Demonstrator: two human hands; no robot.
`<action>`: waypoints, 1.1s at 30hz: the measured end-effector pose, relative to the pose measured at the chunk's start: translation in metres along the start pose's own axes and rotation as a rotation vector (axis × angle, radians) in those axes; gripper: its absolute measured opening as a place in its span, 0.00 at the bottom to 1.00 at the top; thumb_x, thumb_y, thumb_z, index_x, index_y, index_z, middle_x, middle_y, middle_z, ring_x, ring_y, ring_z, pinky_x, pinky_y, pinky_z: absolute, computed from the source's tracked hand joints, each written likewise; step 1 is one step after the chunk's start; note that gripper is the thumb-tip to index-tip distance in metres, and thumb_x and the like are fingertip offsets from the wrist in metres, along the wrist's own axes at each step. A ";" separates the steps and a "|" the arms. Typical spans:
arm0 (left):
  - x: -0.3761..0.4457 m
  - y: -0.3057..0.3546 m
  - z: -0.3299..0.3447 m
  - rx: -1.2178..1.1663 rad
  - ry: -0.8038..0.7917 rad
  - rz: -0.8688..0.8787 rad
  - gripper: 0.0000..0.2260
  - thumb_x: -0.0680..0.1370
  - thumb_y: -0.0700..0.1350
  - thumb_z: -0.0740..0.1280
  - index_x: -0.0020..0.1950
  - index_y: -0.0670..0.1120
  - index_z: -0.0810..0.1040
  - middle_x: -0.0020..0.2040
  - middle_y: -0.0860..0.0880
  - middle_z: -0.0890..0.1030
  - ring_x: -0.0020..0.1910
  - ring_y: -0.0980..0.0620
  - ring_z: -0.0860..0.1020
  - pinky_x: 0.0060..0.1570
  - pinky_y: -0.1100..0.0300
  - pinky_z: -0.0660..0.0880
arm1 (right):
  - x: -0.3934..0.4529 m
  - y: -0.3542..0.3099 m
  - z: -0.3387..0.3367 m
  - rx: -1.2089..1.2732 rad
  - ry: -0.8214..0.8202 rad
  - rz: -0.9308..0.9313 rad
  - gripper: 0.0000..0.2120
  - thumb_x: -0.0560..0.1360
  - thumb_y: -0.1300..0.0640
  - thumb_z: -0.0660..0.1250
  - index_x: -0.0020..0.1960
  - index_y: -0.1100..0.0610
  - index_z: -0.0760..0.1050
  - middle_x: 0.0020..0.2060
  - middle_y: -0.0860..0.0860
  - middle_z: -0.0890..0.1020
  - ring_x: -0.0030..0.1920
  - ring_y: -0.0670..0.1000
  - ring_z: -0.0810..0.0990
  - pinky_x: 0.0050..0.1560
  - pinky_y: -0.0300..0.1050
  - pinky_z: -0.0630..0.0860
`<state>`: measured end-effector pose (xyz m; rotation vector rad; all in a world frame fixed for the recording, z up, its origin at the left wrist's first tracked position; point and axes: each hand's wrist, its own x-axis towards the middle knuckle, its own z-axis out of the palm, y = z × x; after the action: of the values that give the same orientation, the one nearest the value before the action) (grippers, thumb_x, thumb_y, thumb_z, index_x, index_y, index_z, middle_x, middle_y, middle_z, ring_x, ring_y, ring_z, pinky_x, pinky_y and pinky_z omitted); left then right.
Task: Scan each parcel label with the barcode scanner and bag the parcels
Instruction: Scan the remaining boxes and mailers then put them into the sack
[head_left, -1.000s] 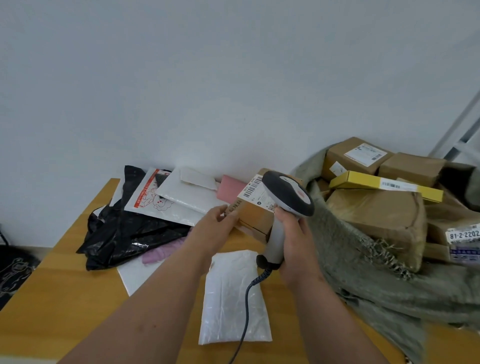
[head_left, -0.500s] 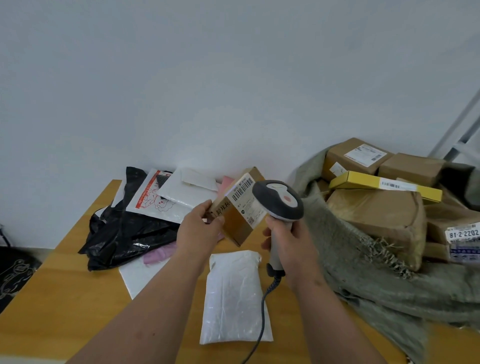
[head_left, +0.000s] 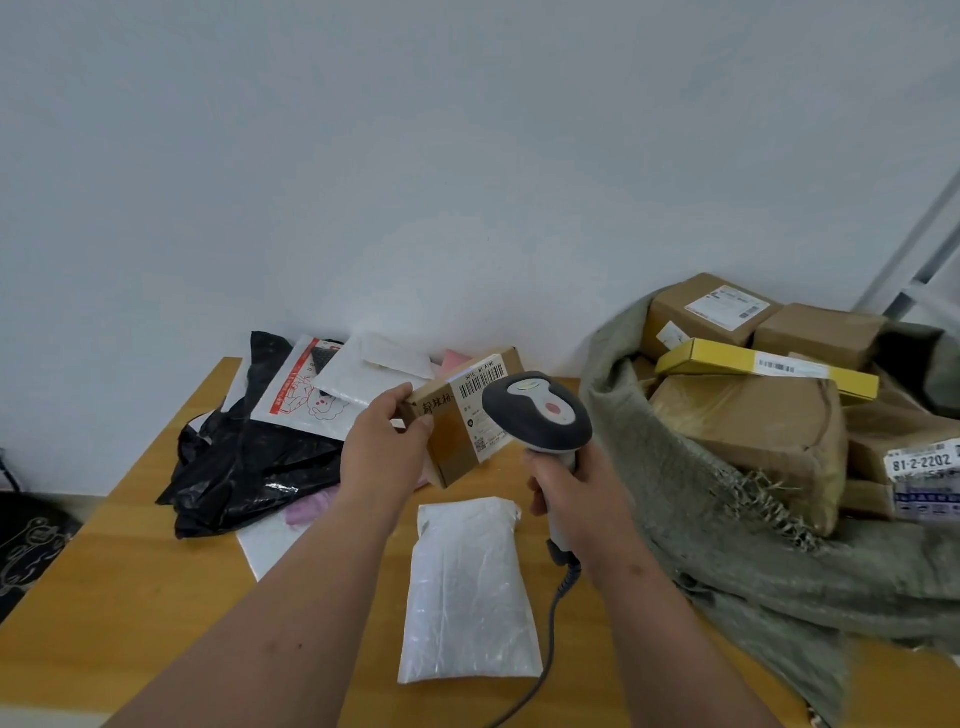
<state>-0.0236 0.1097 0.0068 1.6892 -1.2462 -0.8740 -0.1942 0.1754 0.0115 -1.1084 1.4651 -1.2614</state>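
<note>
On the right of the worktop (head_left: 130, 571) a big grey-green sack (head_left: 727, 530) lies open, already holding several brown boxes and a long yellow box (head_left: 727, 361). One label at its right edge reads "81-2-2202" (head_left: 919, 461); the other labels in there are too small to read.

At the back left lies a heap of soft parcels: a black plastic bag (head_left: 249, 467) and a white mailer with a red cartoon print (head_left: 306, 395). Nearer, a plain white padded mailer (head_left: 467, 592) lies flat between the forearms.

The left hand (head_left: 384, 457) is closed around the left end of a small brown box (head_left: 457, 421), lifted off the worktop and tilted with its label (head_left: 480, 389) facing up. The right hand (head_left: 576, 488) is wrapped around the grip of the corded scanner (head_left: 537, 413), whose head sits just beside the label and covers part of it.

To scan well, I would draw the scanner back a little so the whole barcode is in its line, and hold the box steady. Above the bars I read roughly "501E M1 A19C"; dark handwritten characters run along the box's left face.
</note>
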 end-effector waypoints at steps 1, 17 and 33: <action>0.000 0.001 0.000 0.001 0.003 0.003 0.20 0.80 0.46 0.67 0.72 0.53 0.71 0.61 0.53 0.77 0.53 0.54 0.73 0.56 0.53 0.76 | 0.000 0.000 -0.001 -0.003 0.005 0.001 0.11 0.78 0.57 0.68 0.59 0.54 0.75 0.41 0.48 0.79 0.39 0.48 0.78 0.29 0.27 0.71; -0.016 0.007 0.016 0.009 0.040 -0.002 0.21 0.80 0.45 0.66 0.73 0.53 0.70 0.65 0.51 0.77 0.52 0.53 0.74 0.53 0.54 0.77 | -0.004 0.013 -0.028 -0.044 -0.088 -0.104 0.06 0.77 0.60 0.68 0.52 0.51 0.76 0.29 0.39 0.78 0.31 0.40 0.76 0.34 0.32 0.73; -0.032 0.011 0.027 0.057 0.037 0.037 0.21 0.80 0.44 0.66 0.73 0.51 0.70 0.65 0.50 0.77 0.53 0.53 0.74 0.60 0.49 0.76 | -0.011 0.016 -0.042 -0.064 -0.113 -0.121 0.07 0.78 0.60 0.68 0.53 0.50 0.76 0.29 0.35 0.78 0.34 0.37 0.77 0.36 0.30 0.73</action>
<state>-0.0603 0.1332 0.0076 1.7143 -1.2847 -0.7882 -0.2343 0.1960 0.0006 -1.3066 1.3792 -1.2202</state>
